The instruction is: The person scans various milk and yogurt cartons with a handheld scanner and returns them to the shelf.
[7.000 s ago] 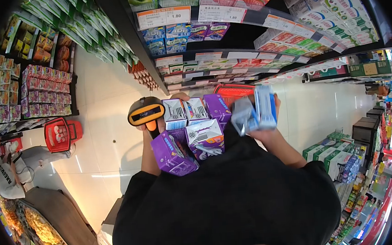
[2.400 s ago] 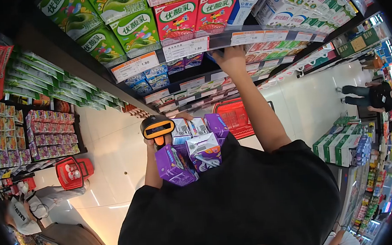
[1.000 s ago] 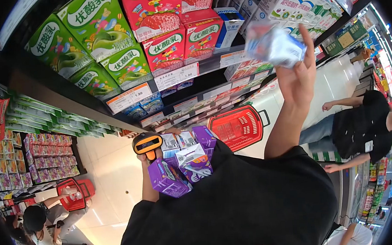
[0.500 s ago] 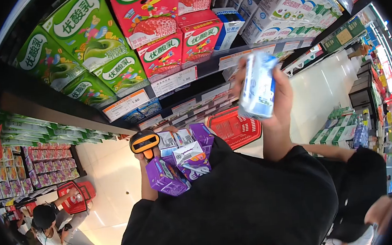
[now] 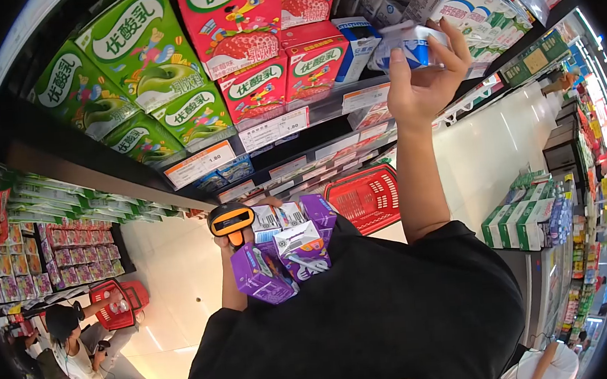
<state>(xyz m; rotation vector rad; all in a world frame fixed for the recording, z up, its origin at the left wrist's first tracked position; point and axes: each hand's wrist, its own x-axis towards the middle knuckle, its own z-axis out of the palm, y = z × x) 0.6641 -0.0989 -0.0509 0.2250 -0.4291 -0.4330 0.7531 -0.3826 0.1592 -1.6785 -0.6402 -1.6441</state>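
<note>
My right hand [image 5: 427, 83] reaches up to the shelf edge, thumb and fingertips around a blue-and-white carton [image 5: 414, 49]. Its fingers are spread wide, and the carton sits low among other white cartons on the shelf. My left hand [image 5: 244, 235], partly hidden, hugs several purple-and-white drink cartons [image 5: 301, 250] against my black shirt. A black-and-orange device like a handheld scanner [image 5: 232, 219] sits at that hand.
Green [image 5: 139, 46] and red milk-drink boxes [image 5: 237, 24] fill the shelf, above price labels [image 5: 274, 128]. Below it stands a red shopping basket [image 5: 365, 197]. At left a person in a dark cap [image 5: 63, 322] is near another red basket [image 5: 115, 305]. Stacked cartons [image 5: 523, 215] stand right.
My right hand has moved up and forward, bringing the blue-and-white carton from in front of the shelf to its edge. The fingers have spread. My left hand keeps its cartons.
</note>
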